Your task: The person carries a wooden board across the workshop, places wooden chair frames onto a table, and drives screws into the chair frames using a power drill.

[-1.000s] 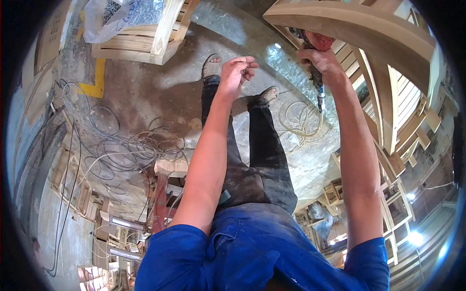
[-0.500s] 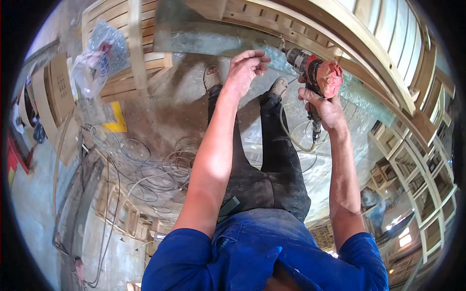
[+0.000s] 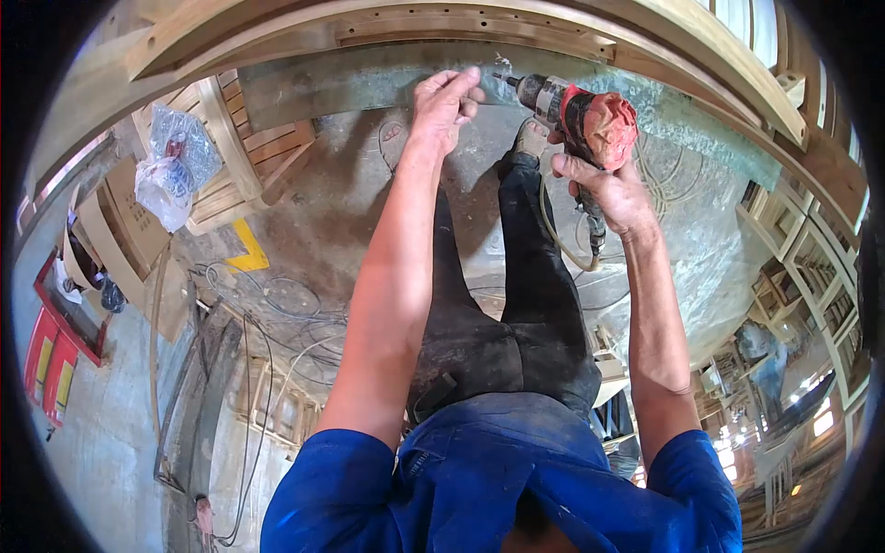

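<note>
My right hand (image 3: 613,189) is wrapped around the handle of an air drill (image 3: 544,100). The drill's body is covered in crumpled red wrapping, and its bit points left and slightly up. From the base of its handle runs a thin hose (image 3: 556,230). To the left of the bit, my left hand (image 3: 447,106) is closed in a pinch; whatever lies between its fingertips is too small to make out. Both hands are just below a long curved wooden rail (image 3: 406,41) with small holes along it.
A slatted wooden piece (image 3: 221,147) stands at left, beside clear plastic wrapping (image 3: 184,152). Hoses and cables (image 3: 286,300) lie coiled on the floor. Wooden frames (image 3: 811,267) stand at right. A red cabinet-like object (image 3: 51,355) is at far left.
My view has shifted, so the wooden rail now spans the top of the frame. The left hand has moved slightly left and up; its fingers are pinched together. The drill remains in the right hand.
</note>
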### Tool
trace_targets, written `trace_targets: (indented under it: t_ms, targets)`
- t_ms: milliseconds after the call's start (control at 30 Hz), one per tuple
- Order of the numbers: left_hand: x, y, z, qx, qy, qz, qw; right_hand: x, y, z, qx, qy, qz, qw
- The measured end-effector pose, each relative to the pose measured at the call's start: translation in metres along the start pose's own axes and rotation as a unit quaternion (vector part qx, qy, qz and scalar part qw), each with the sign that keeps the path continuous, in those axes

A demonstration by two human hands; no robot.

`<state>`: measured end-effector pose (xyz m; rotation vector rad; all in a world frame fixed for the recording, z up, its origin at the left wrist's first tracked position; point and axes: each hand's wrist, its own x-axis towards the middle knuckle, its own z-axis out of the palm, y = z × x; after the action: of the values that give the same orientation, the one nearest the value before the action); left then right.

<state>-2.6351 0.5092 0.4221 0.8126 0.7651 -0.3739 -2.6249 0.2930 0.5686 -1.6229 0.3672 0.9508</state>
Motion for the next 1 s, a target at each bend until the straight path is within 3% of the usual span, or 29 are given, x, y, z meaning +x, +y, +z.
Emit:
trace_targets:
  t_ms: [67, 133, 200, 300, 467, 667, 867, 1000]
  targets:
    - [0.000, 0.001, -0.002, 0.001, -0.019, -0.002, 1.000, 0.001, 0.003, -0.005, 0.003, -0.001, -0.006, 1.000]
    - [-0.003, 0.004, 0.000, -0.086, -0.042, -0.013, 0.995, 0.001, 0.005, -0.007, 0.002, -0.002, -0.003, 1.000]
    - [-0.004, 0.004, -0.003, -0.062, -0.052, -0.008, 0.997, 0.004, 0.010, -0.007, 0.016, 0.024, -0.048, 0.998]
    - [-0.004, 0.002, -0.002, -0.013, -0.057, 0.028, 0.998, 0.003, 0.007, -0.007, 0.027, 0.021, -0.010, 0.999]
    - [0.002, 0.006, -0.005, 0.027, -0.081, -0.025, 0.996, 0.005, 0.008, -0.004, 0.032, -0.003, -0.011, 0.999]
    - [0.000, 0.004, 0.006, -0.088, -0.042, -0.040, 0.994, 0.009, 0.004, 0.000, 0.061, 0.000, -0.022, 0.998]
    - [0.014, -0.004, -0.009, -0.151, -0.069, -0.038, 0.985, 0.011, -0.002, 0.002, 0.065, -0.013, -0.016, 0.998]
    - [0.006, 0.005, 0.002, -0.090, -0.013, -0.038, 0.995, 0.012, -0.003, 0.005, 0.064, -0.012, -0.014, 0.998]
